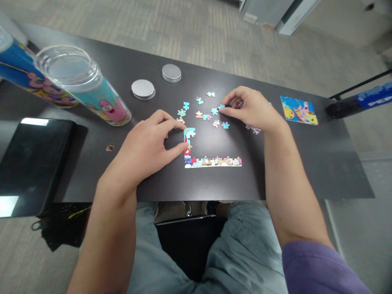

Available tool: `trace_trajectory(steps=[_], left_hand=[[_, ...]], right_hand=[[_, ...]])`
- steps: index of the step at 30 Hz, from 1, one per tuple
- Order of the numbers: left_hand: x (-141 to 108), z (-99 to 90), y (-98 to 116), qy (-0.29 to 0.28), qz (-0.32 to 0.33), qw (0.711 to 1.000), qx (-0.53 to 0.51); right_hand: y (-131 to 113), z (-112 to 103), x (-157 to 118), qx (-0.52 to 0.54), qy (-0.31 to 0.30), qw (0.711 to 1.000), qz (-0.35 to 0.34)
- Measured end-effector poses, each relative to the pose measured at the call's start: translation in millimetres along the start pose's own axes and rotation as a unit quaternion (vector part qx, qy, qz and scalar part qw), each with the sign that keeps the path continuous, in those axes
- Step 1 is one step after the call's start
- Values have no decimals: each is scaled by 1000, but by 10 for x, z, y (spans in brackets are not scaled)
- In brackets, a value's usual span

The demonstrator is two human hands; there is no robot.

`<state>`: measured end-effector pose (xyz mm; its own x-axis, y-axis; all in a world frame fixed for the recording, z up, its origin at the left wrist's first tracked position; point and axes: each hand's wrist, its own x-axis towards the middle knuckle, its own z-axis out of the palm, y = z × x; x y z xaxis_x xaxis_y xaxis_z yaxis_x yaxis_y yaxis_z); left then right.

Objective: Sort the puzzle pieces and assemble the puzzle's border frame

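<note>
An L-shaped run of joined jigsaw pieces [214, 162] lies on the dark table, one strip along the bottom and a shorter one up the left side. Against that left strip rest the thumb and index finger of my left hand [150, 141], spread apart. Above and to the right, my right hand [249, 107] pinches a light blue puzzle piece [221, 107] between thumb and index finger. Loose pieces [199, 114] are scattered between the hands. More loose pieces [253, 129] show partly from under my right hand; the rest there is hidden.
Two stacks of round silver lids [143, 88] sit toward the far edge. Clear-topped cartoon canisters [105, 98] stand at the left, near a black tablet-like device [33, 159]. A cartoon picture card [299, 110] and a dark blue cylindrical object [364, 100] are at the right.
</note>
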<state>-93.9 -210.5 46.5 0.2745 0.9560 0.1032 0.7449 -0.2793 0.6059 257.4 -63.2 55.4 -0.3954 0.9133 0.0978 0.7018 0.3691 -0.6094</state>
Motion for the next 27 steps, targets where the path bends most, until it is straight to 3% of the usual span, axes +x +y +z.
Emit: trace_trajectory(steps=[6, 10, 14, 27], left_hand=[[-4, 7, -7, 6, 8, 1000, -1], [-11, 0, -12, 4, 14, 1000, 7], [-13, -11, -13, -4, 14, 1000, 13], [-21, -27, 25, -6, 17, 1000, 18]], right_hand=[[-277, 30, -67, 137, -35, 990, -3], [-532, 224, -131, 193, -112, 974, -33], [-614, 436, -154, 219, -149, 963, -58], [-698, 410, -160, 91, -150, 982, -71]])
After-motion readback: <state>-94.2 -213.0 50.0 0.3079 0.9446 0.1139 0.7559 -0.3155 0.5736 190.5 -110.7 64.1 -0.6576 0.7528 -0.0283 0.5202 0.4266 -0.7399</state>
